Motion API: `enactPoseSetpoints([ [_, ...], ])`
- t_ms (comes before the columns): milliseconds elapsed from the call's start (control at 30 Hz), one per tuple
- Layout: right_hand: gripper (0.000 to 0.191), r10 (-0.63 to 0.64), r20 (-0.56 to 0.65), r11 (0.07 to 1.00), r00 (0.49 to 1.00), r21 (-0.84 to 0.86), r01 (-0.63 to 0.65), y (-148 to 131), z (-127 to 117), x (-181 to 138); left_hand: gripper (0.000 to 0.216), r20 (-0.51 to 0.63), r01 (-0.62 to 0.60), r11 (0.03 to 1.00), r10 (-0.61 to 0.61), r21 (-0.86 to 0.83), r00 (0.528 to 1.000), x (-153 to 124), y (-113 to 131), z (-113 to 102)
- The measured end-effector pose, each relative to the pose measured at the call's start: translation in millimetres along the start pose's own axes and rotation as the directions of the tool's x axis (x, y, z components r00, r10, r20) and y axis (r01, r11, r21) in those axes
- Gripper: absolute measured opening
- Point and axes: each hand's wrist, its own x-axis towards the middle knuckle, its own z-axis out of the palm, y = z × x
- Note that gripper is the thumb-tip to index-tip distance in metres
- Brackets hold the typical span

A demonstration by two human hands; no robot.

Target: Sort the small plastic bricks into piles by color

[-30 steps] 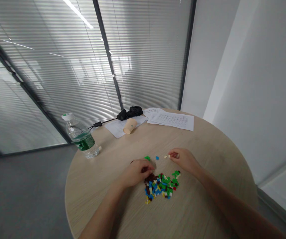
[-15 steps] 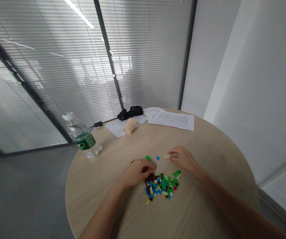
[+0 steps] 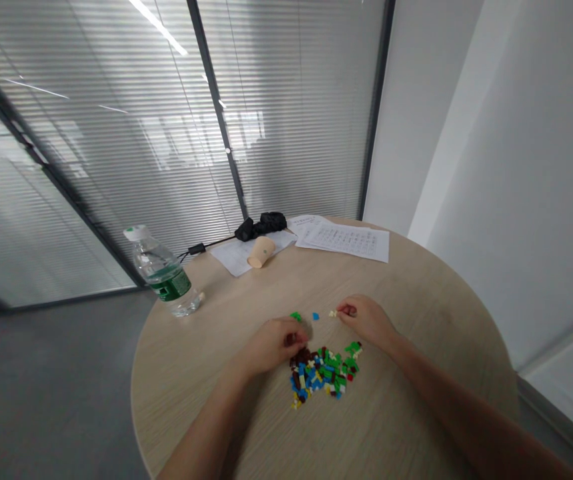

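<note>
A mixed heap of small plastic building blocks (image 3: 321, 373) in green, blue, brown, cream, yellow, white and red lies on the round wooden table. My left hand (image 3: 279, 343) rests at the heap's upper left edge, its fingers curled toward the thumb over dark brown blocks (image 3: 300, 356). Whatever those fingers hold is hidden. Beyond the heap, my right hand (image 3: 364, 317) has its fingertips pinched together against small cream blocks (image 3: 333, 313); whether one is between them is too small to see. A blue block (image 3: 315, 316) and green blocks (image 3: 295, 316) lie apart between the hands.
A water bottle (image 3: 169, 283) with a green label stands at the table's left edge. Toward the back are a tipped paper cup (image 3: 261, 252), a black folded bundle (image 3: 261, 226) with a cord, and printed sheets (image 3: 346, 241). Behind is a glass partition with blinds.
My right fingers have closed a little more at the cream blocks. My left hand has shifted very slightly left at the heap. The loose blue and green blocks stay where they were.
</note>
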Motion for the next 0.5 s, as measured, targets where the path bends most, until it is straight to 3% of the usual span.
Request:
enactPoseSetpoints([
  [100,0.014,-0.081,-0.014,0.988,0.997,0.13,0.083,-7.1,-2.2,-4.1,0.012,0.008,0.012,1.0,-0.012,-0.001,1.0,-0.1,-0.1,-0.6],
  [167,0.014,-0.202,0.024,0.961,0.979,0.195,0.194,-14.1,-2.9,-9.0,0.012,0.018,0.022,1.0,-0.022,-0.002,1.0,-0.5,0.4,-0.8],
  [333,0.014,-0.513,0.171,0.846,0.841,0.264,0.463,-30.9,-0.8,-21.8,0.015,0.031,0.051,0.999,-0.051,-0.001,0.998,-0.9,1.3,-0.4],
  [400,0.02,-0.554,0.203,0.825,0.807,0.263,0.5,-34.2,-0.2,-24.4,0.015,0.033,0.067,0.998,-0.067,-0.001,0.997,-0.6,1.9,-0.5],
  [500,0.025,-0.542,0.243,0.837,0.805,0.243,0.49,-35.1,-0.4,-25.2,0.015,0.037,0.063,0.998,-0.063,0.0,0.997,-0.4,3.5,-1.1],
])
